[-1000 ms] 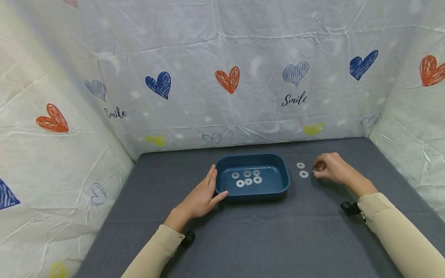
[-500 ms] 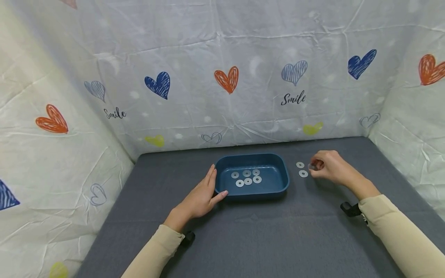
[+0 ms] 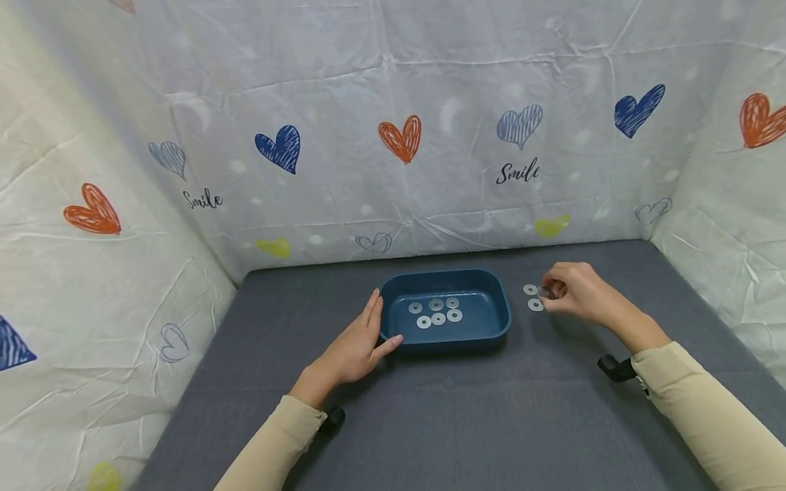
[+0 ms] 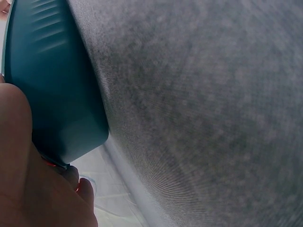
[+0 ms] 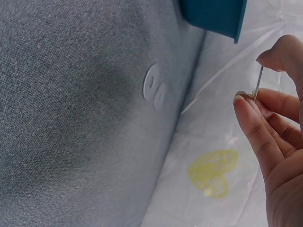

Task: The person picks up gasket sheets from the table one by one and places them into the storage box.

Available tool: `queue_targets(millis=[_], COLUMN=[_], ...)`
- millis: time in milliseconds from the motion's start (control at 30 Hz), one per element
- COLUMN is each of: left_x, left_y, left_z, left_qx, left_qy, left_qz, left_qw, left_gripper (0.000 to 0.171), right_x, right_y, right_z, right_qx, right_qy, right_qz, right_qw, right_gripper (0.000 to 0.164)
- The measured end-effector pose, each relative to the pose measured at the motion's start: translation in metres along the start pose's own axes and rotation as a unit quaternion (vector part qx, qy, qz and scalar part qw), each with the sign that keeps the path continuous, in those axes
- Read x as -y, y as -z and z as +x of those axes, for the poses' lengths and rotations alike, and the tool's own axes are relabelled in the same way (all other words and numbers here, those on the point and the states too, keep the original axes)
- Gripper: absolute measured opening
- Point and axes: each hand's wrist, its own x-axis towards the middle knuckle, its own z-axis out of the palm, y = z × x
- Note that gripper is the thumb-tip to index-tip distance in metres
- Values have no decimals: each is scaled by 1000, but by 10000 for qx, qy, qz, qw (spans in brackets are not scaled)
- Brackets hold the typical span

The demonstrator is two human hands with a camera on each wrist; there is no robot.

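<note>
My left hand [image 3: 350,348] rests against the left end of a dark blue rectangular tray [image 3: 448,344], fingers straight along its side and thumb at the front rim. In the left wrist view, the thumb [image 4: 14,127] lies by the tray's outer wall [image 4: 57,94]. Several flat silver washers [image 3: 454,316] lie inside on the tray's floor. Right of the tray, my right hand [image 3: 580,293] pinches a washer [image 5: 259,82] between thumb and fingertips, raised above the cloth and seen edge-on in the right wrist view. Beside that hand, two washers [image 3: 530,290] lie flat on the table.
A dark grey cloth [image 3: 430,423] covers the table. White curtains [image 3: 454,82] printed with hearts and "Smile" stand behind it and on both sides. Black straps [image 3: 616,369] circle both wrists, below beige sleeves.
My right hand has moved slightly left and away from me with the pinched washer, which now overlaps the loose pair in the head view. The left hand and tray have stayed still.
</note>
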Motion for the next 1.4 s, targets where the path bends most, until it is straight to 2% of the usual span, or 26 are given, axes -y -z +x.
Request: queue_targets(millis=[467, 933, 1200, 1400], left_x=[-1, 0, 0, -1], left_y=[3, 4, 3, 3], left_z=[0, 1, 1, 0], left_qx=[-30, 76, 77, 38], left_qy=[-71, 35, 32, -6], left_qz=[-95, -43, -44, -84], left_qw=[9999, 10000, 10000, 10000], left_gripper=[97, 99, 98, 99], right_x=[17, 37, 53, 62], right_y=[0, -16, -26, -40], right_z=[10, 28, 41, 50], right_qx=[205, 212, 368, 632], right_qy=[-4, 471, 733, 805], right_qz=[251, 532, 840, 981], right_qw=[9995, 9972, 9931, 9899], right_gripper=[15, 12, 13, 11])
